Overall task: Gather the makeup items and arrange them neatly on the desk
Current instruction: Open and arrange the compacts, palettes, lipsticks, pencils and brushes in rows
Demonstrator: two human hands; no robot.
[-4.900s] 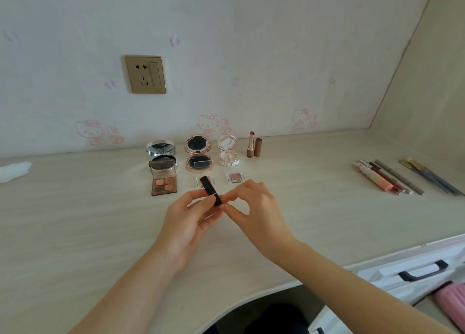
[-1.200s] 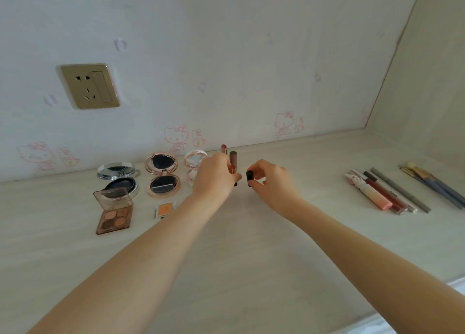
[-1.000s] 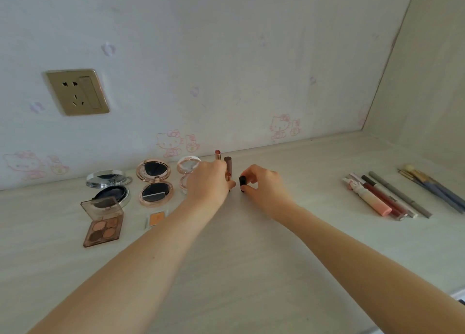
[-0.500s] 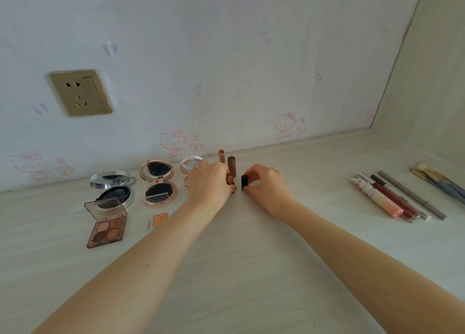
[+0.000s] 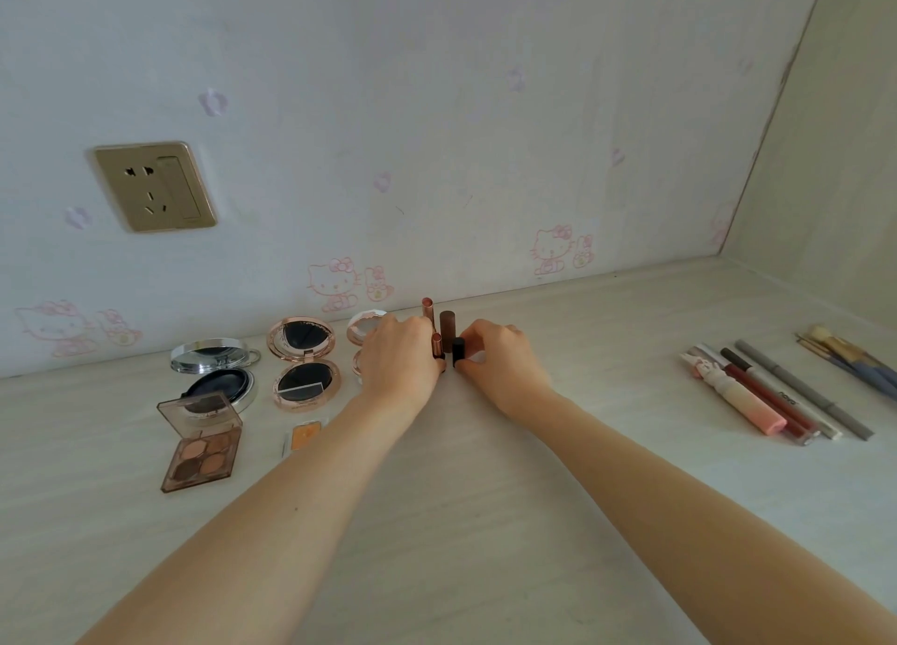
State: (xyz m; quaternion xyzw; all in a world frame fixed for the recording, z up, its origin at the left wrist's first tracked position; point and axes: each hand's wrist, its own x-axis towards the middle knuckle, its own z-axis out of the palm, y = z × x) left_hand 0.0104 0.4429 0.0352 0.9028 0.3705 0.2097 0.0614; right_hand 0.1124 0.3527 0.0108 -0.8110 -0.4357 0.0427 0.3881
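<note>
My left hand [image 5: 399,359] holds an opened lipstick [image 5: 437,344] upright on the desk. Beside it my right hand [image 5: 500,359] pinches the black cap [image 5: 457,350], standing upright on the desk. Just behind stand another open lipstick [image 5: 427,308] and its brown cap [image 5: 446,323]. To the left lie a silver compact [image 5: 213,370], a rose-gold compact [image 5: 302,360], a white compact [image 5: 365,331] partly hidden by my left hand, a brown eyeshadow palette [image 5: 201,443] and a small orange pan [image 5: 305,434].
Lip glosses [image 5: 747,401], pencils [image 5: 801,389] and brushes [image 5: 847,355] lie in a row at the right. The wall with a socket [image 5: 154,185] runs along the desk's back edge; a side panel closes the right corner.
Both hands carried the black lipstick, pulled apart into tube and cap, from the desk's middle to the back row. Over the last second they lowered both parts onto the desk.
</note>
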